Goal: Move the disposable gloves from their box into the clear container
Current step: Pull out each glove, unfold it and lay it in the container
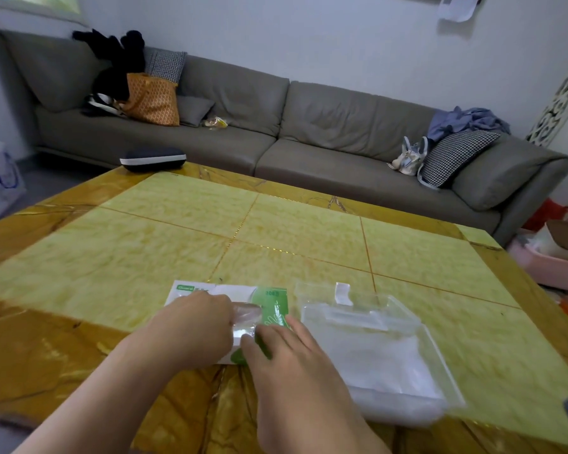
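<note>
Both hands meet at the near edge of the table (407,257), at about 6 o'clock in the view. The right hand (286,352) lies palm down on the box (269,301), its thumb tip touching a thin clear glove (245,326) that rises from the box's opening; whether the other fingers curl round anything cannot be told. The left hand (197,326) is curled over the same spot, and its fingertips appear to pinch the glove, which looks filmy, crinkled and nearly colourless, with skin showing through it. The box is flat, white on its left part and green on its right, with a pale hand outline printed on the green and a green label at its far left corner. Just beside it at 3 o'clock lies the container (417,329), a shallow clear tray with a raised rim, holding a whitish, glossy stack of film and a small white tab at its far edge. Farther off, at 11 o'clock, a dark case (153,158) sits at the table's far edge. Beyond runs a grey sofa (309,126) with an orange bag (153,99) and checked cushions.
</note>
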Demonstrator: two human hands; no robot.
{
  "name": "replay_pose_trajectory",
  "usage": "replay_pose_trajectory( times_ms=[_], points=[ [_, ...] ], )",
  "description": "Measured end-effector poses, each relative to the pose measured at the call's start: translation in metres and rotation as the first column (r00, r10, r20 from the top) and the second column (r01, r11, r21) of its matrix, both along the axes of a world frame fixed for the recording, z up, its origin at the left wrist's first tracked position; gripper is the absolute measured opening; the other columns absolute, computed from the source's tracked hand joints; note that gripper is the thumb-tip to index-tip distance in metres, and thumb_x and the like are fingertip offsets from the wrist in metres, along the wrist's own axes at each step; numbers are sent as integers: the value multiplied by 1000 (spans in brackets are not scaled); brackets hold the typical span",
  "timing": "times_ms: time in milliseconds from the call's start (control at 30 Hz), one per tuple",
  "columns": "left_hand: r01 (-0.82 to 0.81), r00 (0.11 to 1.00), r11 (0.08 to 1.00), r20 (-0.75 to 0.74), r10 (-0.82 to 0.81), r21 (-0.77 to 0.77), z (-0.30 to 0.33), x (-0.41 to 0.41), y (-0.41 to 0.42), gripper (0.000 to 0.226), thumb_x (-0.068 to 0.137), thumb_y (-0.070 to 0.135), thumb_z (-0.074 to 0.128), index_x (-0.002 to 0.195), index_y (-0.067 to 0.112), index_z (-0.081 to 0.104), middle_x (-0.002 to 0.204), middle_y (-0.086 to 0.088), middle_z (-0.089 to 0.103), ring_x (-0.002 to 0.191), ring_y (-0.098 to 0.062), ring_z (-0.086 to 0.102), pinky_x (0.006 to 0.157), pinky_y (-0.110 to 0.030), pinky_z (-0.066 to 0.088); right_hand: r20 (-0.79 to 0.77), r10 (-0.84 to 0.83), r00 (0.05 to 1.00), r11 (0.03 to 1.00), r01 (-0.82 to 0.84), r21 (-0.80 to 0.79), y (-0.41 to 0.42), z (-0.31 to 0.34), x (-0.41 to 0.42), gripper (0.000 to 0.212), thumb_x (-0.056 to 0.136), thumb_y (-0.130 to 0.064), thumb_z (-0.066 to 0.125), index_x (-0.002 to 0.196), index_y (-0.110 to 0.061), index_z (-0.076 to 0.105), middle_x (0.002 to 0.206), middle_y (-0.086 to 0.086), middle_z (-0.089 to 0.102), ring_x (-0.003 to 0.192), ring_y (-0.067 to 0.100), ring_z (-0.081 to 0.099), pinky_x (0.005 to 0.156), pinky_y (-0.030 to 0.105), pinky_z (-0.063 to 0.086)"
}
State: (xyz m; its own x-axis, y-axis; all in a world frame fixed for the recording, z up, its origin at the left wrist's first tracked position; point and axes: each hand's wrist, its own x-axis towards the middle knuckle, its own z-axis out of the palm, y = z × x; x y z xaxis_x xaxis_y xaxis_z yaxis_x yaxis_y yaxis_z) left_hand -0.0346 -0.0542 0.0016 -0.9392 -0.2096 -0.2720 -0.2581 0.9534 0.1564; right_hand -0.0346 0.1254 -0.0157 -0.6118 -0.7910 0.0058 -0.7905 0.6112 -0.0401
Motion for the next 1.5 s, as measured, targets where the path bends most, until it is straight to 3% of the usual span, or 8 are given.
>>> replay_pose_trajectory(
  times_ms=[133, 233, 467, 600, 900, 1200, 1400, 1500],
  points=[
    [-49, 993, 998, -107, 53, 38, 0, 1, -1, 22, 90, 17, 45, 73, 20, 58, 77, 0, 59, 68, -18, 60, 52, -34, 46, -30, 26, 999, 999, -27, -34, 1, -3, -1, 81, 79, -15, 67, 155, -11, 39, 161, 14, 39, 151, 30, 33, 124, 33, -13],
    [-81, 970, 994, -226, 95, 70, -3, 1, -5, 23, 88, 23, 46, 85, 25, 69, 80, 4, 65, 71, -19, 66, 64, -40, 60, -17, 28, 999, 999, -29, -19, 3, -1, -1, 82, 75, -15, 68, 153, -11, 42, 157, 13, 43, 147, 31, 37, 130, 38, 4],
    [-110, 937, 994, -330, 111, 23, -9, -10, -4, 7, 91, 35, 67, 89, 32, 73, 80, 10, 67, 69, -13, 66, 61, -32, 59, 22, 16, 1000, 999, -15, -38, 3, 9, 2, 80, 81, -14, 68, 155, -17, 38, 160, 9, 36, 148, 30, 28, 128, 35, 9],
    [-178, 941, 978, -311, 136, -110, -12, -18, 6, 19, 88, 43, 73, 82, 26, 67, 70, 6, 62, 62, -15, 62, 51, -27, 46, 29, 8, 1000, 998, -6, -56, 4, 11, 4, 72, 82, -16, 68, 149, -16, 44, 154, 7, 42, 142, 29, 33, 123, 33, 18],
    [-111, 932, 993, -351, 88, -46, -13, -16, 0, 20, 89, 40, 67, 75, 26, 66, 71, 8, 66, 62, -14, 64, 60, -33, 60, 39, -1, 999, 998, 4, -61, 5, 12, 3, 70, 84, -14, 67, 149, -18, 43, 151, 5, 43, 139, 27, 33, 121, 32, 18],
    [-145, 878, 989, -457, 146, 37, 16, 4, -11, 17, 87, 28, 63, 71, 28, 58, 72, 11, 61, 64, -12, 60, 52, -31, 53, 0, 0, 1000, 999, 0, -38, 5, 4, 2, 71, 76, -14, 71, 144, -14, 51, 147, 9, 51, 136, 30, 47, 125, 36, 20],
    [-66, 903, 994, -419, 95, 83, 9, 3, -12, 27, 87, 62, 68, 92, 38, 57, 91, 17, 58, 79, -2, 58, 70, -32, 58, 4, -3, 1000, 1000, 4, -20, 2, 8, 3, 70, 79, -13, 69, 146, -14, 47, 149, 9, 46, 137, 30, 42, 124, 36, 19],
    [-94, 918, 991, -375, 125, 100, -4, -6, -5, 28, 88, 55, 74, 76, 33, 62, 84, 14, 60, 72, -6, 61, 64, -31, 56, 14, -7, 1000, 1000, 7, -15, 3, 12, 5, 73, 84, -12, 67, 152, -15, 42, 156, 9, 42, 142, 30, 35, 122, 36, 20]
  ],
)
